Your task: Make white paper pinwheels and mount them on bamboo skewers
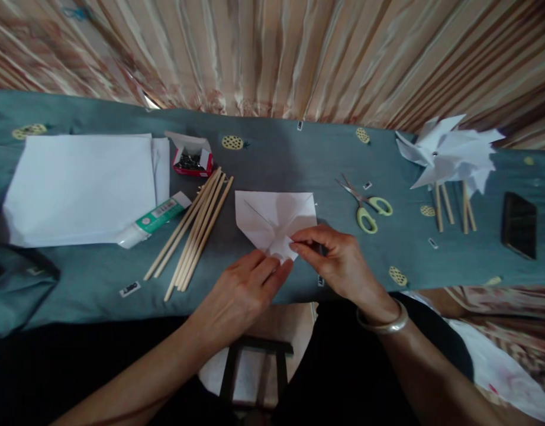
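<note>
A white square of paper [276, 204] lies in front of me, with cut slits running in from its corners. Its near corners are bent in toward the middle. Pressed on the near edge, my left hand [248, 281] holds the paper down with fingers and thumb. My right hand [338, 257], with a silver bangle on the wrist, pinches a folded paper corner between thumb and forefinger. Scissors with green handles [365, 212] lie partly spread to the right of the paper. To its left is a bundle of several wooden sticks [196, 236].
At the left are a stack of white paper [81, 183] and a green-and-white glue tube [159, 219]. Behind the sticks stands a small red box [192, 163] of dark metal pins or clips. On the right lie paper pinwheels [445, 154] on sticks and a dark phone [519, 225]. Curtains [272, 59] hang behind.
</note>
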`<control>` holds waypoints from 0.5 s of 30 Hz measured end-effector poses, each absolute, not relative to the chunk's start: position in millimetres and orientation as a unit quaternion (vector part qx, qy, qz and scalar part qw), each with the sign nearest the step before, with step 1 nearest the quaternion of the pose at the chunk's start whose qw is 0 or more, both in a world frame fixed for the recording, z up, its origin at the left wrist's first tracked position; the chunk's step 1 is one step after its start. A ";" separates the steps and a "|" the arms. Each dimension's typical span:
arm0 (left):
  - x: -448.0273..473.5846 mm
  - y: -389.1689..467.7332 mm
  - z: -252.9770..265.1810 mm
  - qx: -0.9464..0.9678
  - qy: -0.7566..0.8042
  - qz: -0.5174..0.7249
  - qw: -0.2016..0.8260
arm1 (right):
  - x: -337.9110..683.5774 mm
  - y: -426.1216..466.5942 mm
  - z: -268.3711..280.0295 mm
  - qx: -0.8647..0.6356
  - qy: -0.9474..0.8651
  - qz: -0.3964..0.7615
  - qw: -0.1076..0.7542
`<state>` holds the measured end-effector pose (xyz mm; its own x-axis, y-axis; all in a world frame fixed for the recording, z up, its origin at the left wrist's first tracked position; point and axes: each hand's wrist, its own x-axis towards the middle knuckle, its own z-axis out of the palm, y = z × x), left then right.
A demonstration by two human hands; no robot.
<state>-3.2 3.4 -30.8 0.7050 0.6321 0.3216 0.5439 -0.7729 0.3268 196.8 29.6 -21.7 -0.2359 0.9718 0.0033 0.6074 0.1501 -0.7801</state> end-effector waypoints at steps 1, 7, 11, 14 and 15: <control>-3.1 3.2 -31.4 0.917 0.322 0.212 0.104 | 196.1 29.4 -21.6 -0.561 -0.713 0.328 0.265; -2.1 1.9 -33.2 0.914 0.329 0.211 0.111 | 191.8 29.3 -19.7 -0.558 -0.744 0.263 0.256; -1.1 1.7 -34.6 0.914 0.329 0.211 0.111 | 189.8 29.0 -18.3 -0.552 -0.761 0.235 0.248; -0.8 2.0 -35.6 0.914 0.327 0.211 0.112 | 189.3 28.5 -18.2 -0.546 -0.774 0.210 0.241; -0.9 2.2 -35.8 0.914 0.327 0.211 0.111 | 189.3 28.4 -18.3 -0.543 -0.779 0.203 0.239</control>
<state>-0.9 2.2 -35.8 0.6966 0.6457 0.3126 0.5517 -0.7608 0.3418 189.3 28.4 -18.3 -0.2954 0.9433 0.1512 0.7489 0.3269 -0.5765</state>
